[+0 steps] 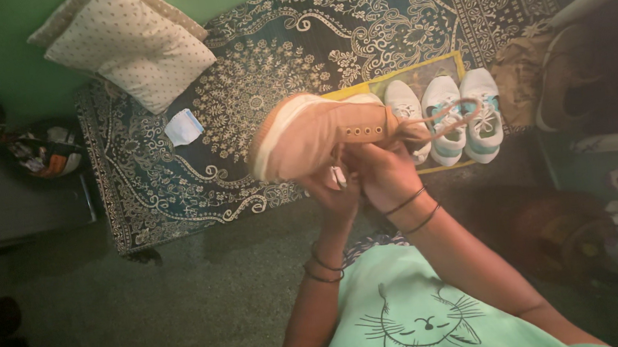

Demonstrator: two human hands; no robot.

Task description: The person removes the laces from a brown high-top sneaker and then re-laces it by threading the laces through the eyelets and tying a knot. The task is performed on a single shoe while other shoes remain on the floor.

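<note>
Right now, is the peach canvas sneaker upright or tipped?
Tipped: the peach canvas sneaker lies sideways in both hands, pale sole facing left, laces trailing right.

1. Your left hand (332, 190) and right hand (381, 172) grip a peach sneaker (313, 133), held above the patterned rug (259, 75).
2. White-and-teal sneakers (464, 115) stand on the rug's right edge; a pillow (130, 52) lies at its upper left.

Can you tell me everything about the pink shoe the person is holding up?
The pink shoe is a peach-pink lace-up sneaker that looks like canvas, with a pale rubber sole and small metal eyelets. It lies on its side in the air, toe pointing left, above the patterned rug. Its lace loops out to the right. The left hand supports it from below, and the right hand grips near the eyelets.
</note>
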